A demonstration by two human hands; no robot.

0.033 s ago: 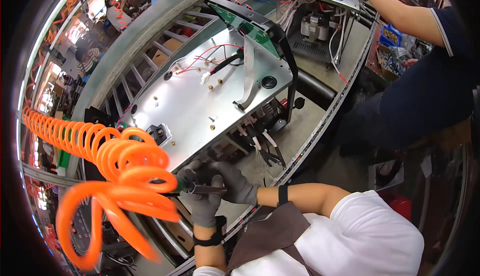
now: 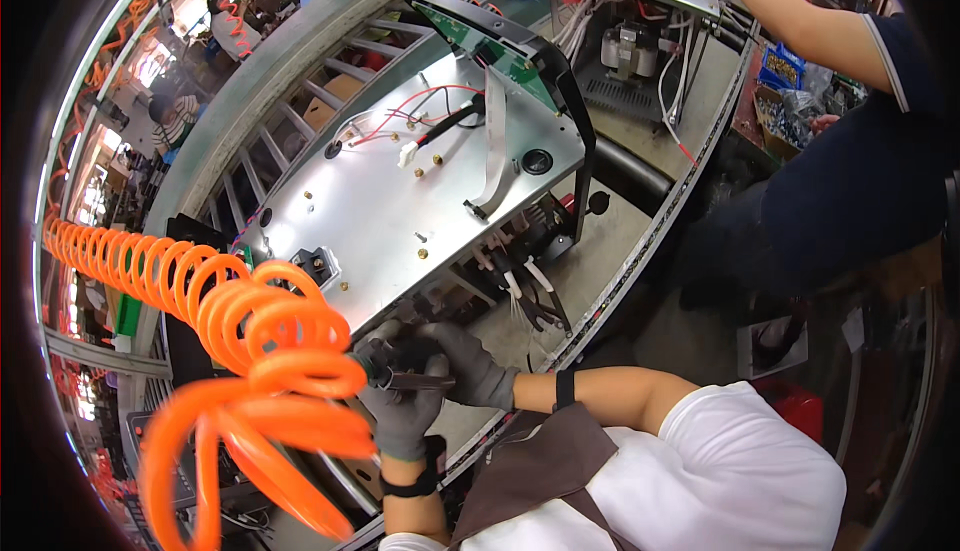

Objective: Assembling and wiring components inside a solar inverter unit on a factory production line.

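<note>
1. Beside the near edge of the metal panel (image 2: 370,221), my left hand (image 2: 402,419) has its fingers closed around a dark air tool (image 2: 418,382).
2. Also there, my right hand (image 2: 478,369) meets the tool; its grip I can't tell.
3. Atop the panel, brass fittings (image 2: 423,253) look set; a ribbon cable (image 2: 497,151) end and white connector (image 2: 407,154) seem not yet plugged in.

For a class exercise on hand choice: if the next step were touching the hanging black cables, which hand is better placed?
Probably the right: the right hand is nearer the black cables. The left hand sits farther off and appears to hold the dark tool.
</note>
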